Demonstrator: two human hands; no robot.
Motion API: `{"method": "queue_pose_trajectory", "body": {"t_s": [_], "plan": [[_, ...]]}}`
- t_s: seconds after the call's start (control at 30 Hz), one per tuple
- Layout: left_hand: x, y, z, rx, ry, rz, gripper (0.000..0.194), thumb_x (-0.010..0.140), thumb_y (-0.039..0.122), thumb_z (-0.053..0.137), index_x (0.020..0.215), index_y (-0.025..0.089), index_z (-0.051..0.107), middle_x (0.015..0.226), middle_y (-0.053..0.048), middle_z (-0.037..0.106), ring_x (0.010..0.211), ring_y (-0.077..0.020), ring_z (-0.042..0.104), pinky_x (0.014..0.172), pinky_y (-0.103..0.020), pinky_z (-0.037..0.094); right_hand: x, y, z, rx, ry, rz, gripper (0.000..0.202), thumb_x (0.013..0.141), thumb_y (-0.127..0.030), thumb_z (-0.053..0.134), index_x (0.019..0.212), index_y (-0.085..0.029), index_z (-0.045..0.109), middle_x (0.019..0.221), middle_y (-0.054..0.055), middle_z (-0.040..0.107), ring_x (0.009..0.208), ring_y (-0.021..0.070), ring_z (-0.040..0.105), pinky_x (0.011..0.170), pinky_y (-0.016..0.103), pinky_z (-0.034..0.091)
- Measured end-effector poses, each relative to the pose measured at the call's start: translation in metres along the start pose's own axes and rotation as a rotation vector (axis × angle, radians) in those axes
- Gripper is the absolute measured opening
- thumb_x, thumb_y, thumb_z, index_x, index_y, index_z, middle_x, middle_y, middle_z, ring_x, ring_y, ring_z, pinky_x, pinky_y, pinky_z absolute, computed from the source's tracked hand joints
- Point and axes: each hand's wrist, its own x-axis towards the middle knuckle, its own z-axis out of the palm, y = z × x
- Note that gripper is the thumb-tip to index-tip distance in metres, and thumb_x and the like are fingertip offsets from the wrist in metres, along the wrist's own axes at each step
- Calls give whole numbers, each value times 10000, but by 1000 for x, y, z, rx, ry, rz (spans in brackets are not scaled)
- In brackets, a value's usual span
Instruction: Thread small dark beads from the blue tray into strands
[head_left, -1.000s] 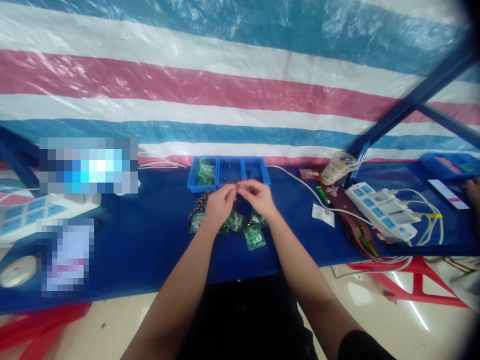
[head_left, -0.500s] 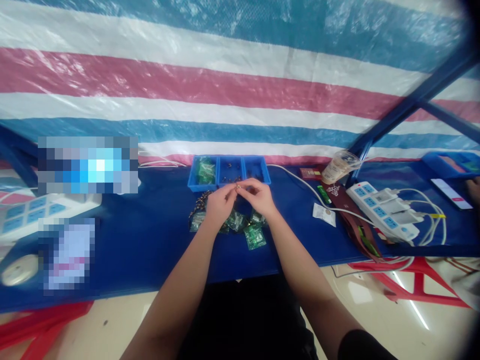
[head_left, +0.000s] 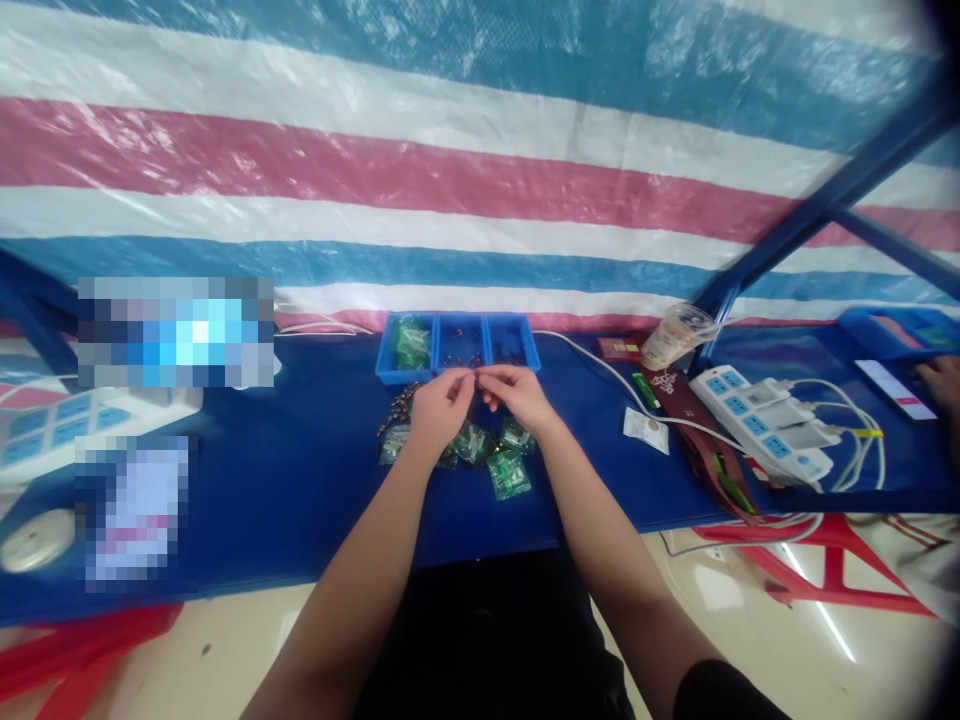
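- Small part (head_left: 475, 374), too tiny to make out clearly, sits pinched between the fingertips of both hands, just above the blue surface (head_left: 300, 480) and in front of the blue tray (head_left: 457, 346).
- Left hand (head_left: 441, 410) has its fingers narrowed on the part from one side.
- Right hand (head_left: 517, 395) pinches it from the other side, fingertips nearly touching the left's.
- Green packets (head_left: 501, 462) lie on the surface just under the wrists.
- Power strip (head_left: 765, 420) lies well off to the right.
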Motion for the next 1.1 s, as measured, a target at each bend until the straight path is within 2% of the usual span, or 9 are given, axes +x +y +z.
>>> {"method": "queue_pose_trajectory", "body": {"t_s": [0.2, 0.3, 0.4, 0.47, 0.57, 0.63, 0.73, 0.97, 1.1], "plan": [[2, -1, -1, -10, 133, -36, 256, 943, 376, 589, 1012, 183, 742, 775, -21, 730, 653, -122, 647, 716, -239, 511, 6, 7, 5, 48, 125, 23, 411, 637, -416, 894, 897, -161, 704, 667, 15, 713, 519, 121, 634, 454, 221, 528], [2, -1, 0, -15, 145, -32, 264, 941, 380, 590, 1017, 178, 742, 774, -23, 726, 654, -120, 643, 714, -236, 510, 7, 6, 9, 184, 140, -4, 459, 683, -432, 871, 1041, -204, 698, 995, 61, 774, 748, 161, 734, 612, 250, 612], [2, -2, 0, -13, 148, -23, 267, 938, 380, 594, 1019, 176, 744, 749, -19, 714, 640, -118, 631, 700, -236, 503, 8, 4, 7, 202, 63, -75, 450, 749, -443, 814, 1135, -253, 683, 1256, 52, 709, 894, 168, 734, 710, 274, 620], [2, -2, 0, -3, 157, -21, 266, 937, 381, 595, 1010, 175, 747, 714, -11, 697, 621, -116, 619, 692, -237, 495, 8, 4, 1, 91, 49, -100, 379, 799, -446, 748, 1108, -234, 692, 1150, 57, 741, 791, 155, 715, 617, 258, 583], [3, -2, -1, 16, 171, -32, 271, 939, 393, 591, 997, 179, 747, 660, 5, 665, 595, -114, 599, 678, -240, 483, 6, 2, -13, -277, 132, -112, 270, 873, -387, 618, 1019, -185, 721, 760, 20, 724, 521, 114, 577, 471, 233, 443], [3, -1, -2, 22, 177, -43, 276, 940, 402, 587, 990, 182, 746, 647, 10, 654, 584, -113, 590, 672, -242, 478, 3, 1, -24, -644, 153, -193, 214, 861, -294, 612, 976, -181, 752, 670, -1, 679, 550, 113, 560, 551, 239, 443], [3, -1, -2, 23, 177, -50, 276, 941, 403, 585, 990, 184, 746, 655, 8, 656, 586, -113, 590, 674, -244, 476, 0, 0, -35, -987, 47, -213, 205, 839, -221, 618, 965, -203, 778, 637, -16, 660, 590, 123, 569, 607, 249, 420], [3, -2, -1, 25, 171, -46, 269, 937, 401, 589, 991, 189, 744, 643, 8, 649, 586, -120, 587, 653, -245, 474, 1, 8, -33, -1138, -90, -99, 256, 819, -336, 727, 1042, -221, 777, 734, 11, 717, 610, 136, 585, 562, 248, 364], [3, -2, -1, 11, 155, -47, 265, 938, 392, 589, 1005, 187, 744, 664, 4, 658, 593, -118, 591, 657, -243, 482, 1, 7, -28, -1132, -87, -154, 144, 845, -255, 695, 956, -216, 779, 689, -1, 690, 599, 127, 572, 584, 249, 376]]}}
